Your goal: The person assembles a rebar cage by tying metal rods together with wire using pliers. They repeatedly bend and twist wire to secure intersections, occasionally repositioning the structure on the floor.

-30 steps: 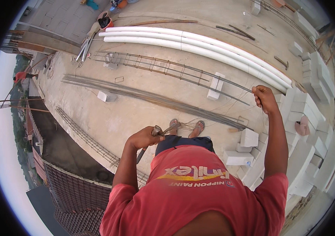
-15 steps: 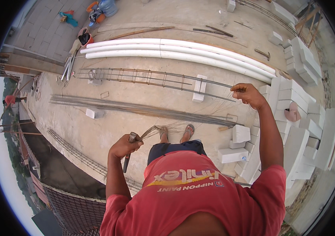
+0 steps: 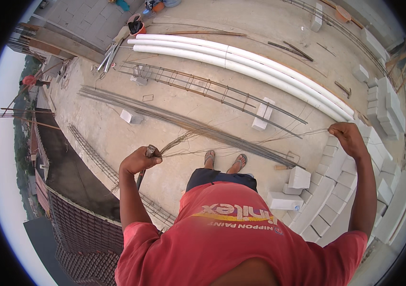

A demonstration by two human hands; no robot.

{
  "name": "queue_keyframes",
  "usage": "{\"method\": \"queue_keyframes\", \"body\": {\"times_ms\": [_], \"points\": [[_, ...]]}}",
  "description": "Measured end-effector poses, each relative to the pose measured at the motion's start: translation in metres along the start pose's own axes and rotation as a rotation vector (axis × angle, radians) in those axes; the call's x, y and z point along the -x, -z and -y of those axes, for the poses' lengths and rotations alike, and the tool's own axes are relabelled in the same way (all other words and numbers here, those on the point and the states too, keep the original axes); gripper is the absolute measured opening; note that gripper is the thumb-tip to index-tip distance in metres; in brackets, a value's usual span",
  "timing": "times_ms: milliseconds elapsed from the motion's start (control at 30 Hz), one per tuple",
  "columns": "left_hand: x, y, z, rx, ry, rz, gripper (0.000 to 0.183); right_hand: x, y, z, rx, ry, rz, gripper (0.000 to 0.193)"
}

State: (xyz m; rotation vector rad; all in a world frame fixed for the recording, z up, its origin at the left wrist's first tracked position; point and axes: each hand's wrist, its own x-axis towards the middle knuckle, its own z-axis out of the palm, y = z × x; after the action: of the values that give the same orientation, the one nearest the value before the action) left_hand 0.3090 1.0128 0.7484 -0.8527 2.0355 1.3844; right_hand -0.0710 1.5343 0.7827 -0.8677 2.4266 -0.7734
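Observation:
My left hand (image 3: 138, 159) is closed around a dark-handled tool (image 3: 151, 151) with a blunt metal head, perhaps pincers. The same hand grips a bundle of thin tie wire (image 3: 180, 139), whose loose strands fan out to the right. Out to the far right, my right hand (image 3: 348, 137) pinches the ends of some strands, which stretch across between the two hands. Beyond the wires lies a rebar cage (image 3: 198, 86), propped on white blocks (image 3: 263, 114). Nearer to me, long straight steel bars (image 3: 179, 121) lie in a bundle on the concrete floor.
White pipes (image 3: 241, 62) lie beyond the cage. Pale blocks (image 3: 334, 202) are stacked on the right, and a hammer (image 3: 342, 89) lies behind them. A narrow rebar cage (image 3: 93, 157) runs along the slab edge on the left, above tiled roofs. Another person (image 3: 30, 81) is far left.
My right hand has moved outward and away from the cage, drawing wire strands long between my hands. My left hand has shifted slightly left and up with the tool. The view has turned.

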Motion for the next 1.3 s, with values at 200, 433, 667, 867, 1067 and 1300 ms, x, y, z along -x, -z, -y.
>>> {"method": "queue_keyframes", "body": {"times_ms": [200,433,667,867,1067,1300], "points": [[0.035,0.041,0.019,0.148,0.119,-0.347,0.02,0.15,0.191,-0.215,0.338,-0.764,-0.436,0.026],[0.021,0.041,0.059,0.182,0.065,-0.57,0.021,0.157,0.029,-0.261,-0.599,-1.073,-0.57,0.031],[-0.02,0.067,0.073,0.249,-0.083,-0.623,0.021,0.132,-0.147,-0.187,-0.476,-0.934,-0.552,0.035],[-0.076,0.111,0.114,0.459,-0.187,-0.707,0.021,0.111,-0.239,-0.113,-0.231,-0.732,-0.375,0.035],[-0.141,0.171,0.168,0.58,-0.158,-0.646,0.023,0.078,-0.313,-0.033,-0.333,-0.798,-0.326,0.032],[-0.18,0.227,0.254,0.795,-0.055,-0.801,0.035,0.005,-0.344,0.102,-0.496,-0.919,-0.237,0.031]]}}
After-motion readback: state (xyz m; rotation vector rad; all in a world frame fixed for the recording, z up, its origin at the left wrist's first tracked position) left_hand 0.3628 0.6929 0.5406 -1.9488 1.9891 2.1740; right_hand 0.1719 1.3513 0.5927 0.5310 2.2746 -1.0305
